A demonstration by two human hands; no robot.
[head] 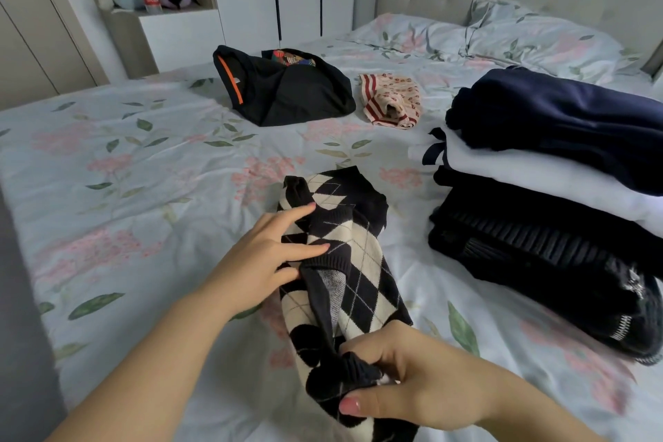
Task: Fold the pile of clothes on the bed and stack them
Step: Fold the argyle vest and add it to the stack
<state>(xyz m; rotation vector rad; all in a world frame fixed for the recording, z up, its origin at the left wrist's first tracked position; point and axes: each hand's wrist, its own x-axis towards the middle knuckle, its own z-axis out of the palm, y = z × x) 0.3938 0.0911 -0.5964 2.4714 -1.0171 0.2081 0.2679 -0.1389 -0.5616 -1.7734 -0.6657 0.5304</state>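
Right now the argyle sweater [344, 262] lies bunched lengthwise on the bed [125, 172], near its front middle. The left hand [265, 258] rests straight, relaxed fingers [308, 249] on the sweater's ribbed fold. The right hand [412, 377] grips the near end, fingers curled tight round the knit. A narrow strip of sheet separates the sweater from the folded stack [538, 190] to the right. Leftward, bare floral sheet runs to the bed's edge. Well beyond, a black garment [287, 90] and a small patterned piece [391, 100] sit side by side, apart.
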